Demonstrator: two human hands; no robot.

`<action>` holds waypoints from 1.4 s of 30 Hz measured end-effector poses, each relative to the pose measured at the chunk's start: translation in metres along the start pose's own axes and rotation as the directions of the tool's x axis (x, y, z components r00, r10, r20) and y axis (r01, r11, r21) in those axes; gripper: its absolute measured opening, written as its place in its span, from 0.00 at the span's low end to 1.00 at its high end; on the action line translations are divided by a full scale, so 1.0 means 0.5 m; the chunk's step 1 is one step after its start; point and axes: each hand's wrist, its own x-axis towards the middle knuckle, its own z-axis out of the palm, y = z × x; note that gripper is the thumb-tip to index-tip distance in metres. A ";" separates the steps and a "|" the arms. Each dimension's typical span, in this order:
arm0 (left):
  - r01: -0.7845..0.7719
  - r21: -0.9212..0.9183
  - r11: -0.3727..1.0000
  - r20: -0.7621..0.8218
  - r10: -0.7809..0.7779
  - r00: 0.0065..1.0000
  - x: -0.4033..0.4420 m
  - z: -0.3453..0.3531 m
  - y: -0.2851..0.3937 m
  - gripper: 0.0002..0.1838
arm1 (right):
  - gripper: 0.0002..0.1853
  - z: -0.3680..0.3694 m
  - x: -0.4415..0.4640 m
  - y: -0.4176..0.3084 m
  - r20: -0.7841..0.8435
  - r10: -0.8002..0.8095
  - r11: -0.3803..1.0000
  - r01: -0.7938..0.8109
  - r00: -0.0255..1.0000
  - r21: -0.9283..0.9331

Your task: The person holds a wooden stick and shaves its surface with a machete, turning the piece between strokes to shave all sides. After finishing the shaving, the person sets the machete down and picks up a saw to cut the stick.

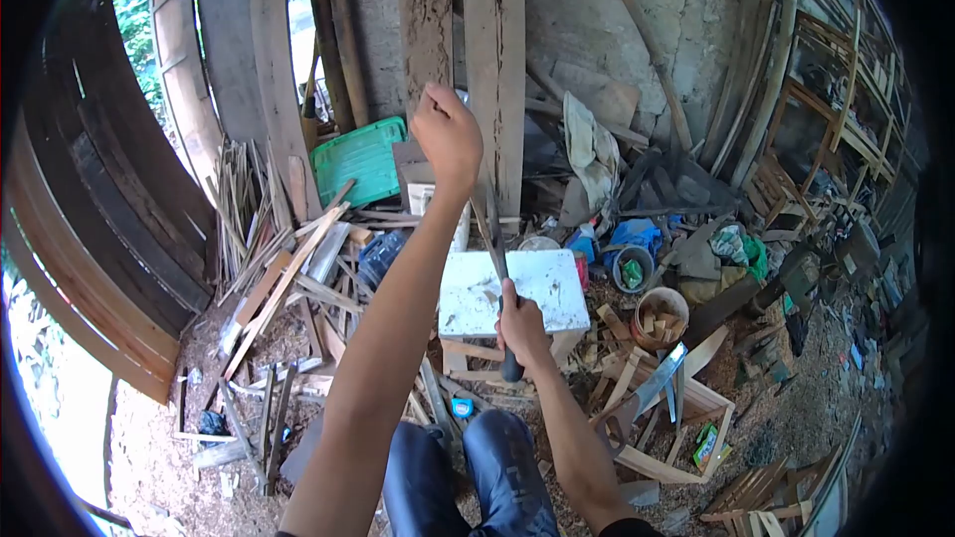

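My left hand [446, 137] is raised high in front of me, its fingers curled into a fist; whether anything is inside cannot be seen. Behind it stand two upright wooden boards [494, 70], and I cannot tell whether the hand touches one. Lower down, my right hand [521, 326] grips the black handle of a machete [493, 229]. Its long dark blade points up and away, seen nearly edge-on. Below the blade is a small stool or bench with a scuffed white top [537, 283] and wooden legs.
A blue tape measure [462, 407] lies near my knees. To the right, a handsaw [647, 393] rests on a wooden frame [686, 477], near a bucket of wood offcuts [661, 316]. Wood strips [288, 288] pile up at left, below a green plastic lid [358, 164]. Shavings cover the ground.
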 end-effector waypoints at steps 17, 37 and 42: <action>-0.034 0.025 0.999 0.029 0.033 0.999 -0.005 0.026 0.014 0.22 | 0.37 0.006 0.046 0.157 -0.037 0.173 0.966 -0.162 0.984 0.203; -0.045 0.038 0.998 -0.012 0.045 0.999 0.028 0.021 -0.030 0.23 | 0.38 0.027 0.056 0.170 -0.256 -0.363 0.875 0.233 0.896 -0.425; 0.007 0.004 1.000 0.040 -0.008 0.999 0.031 0.019 -0.029 0.22 | 0.35 -0.004 0.075 0.207 -0.060 0.286 0.958 -0.284 0.957 0.028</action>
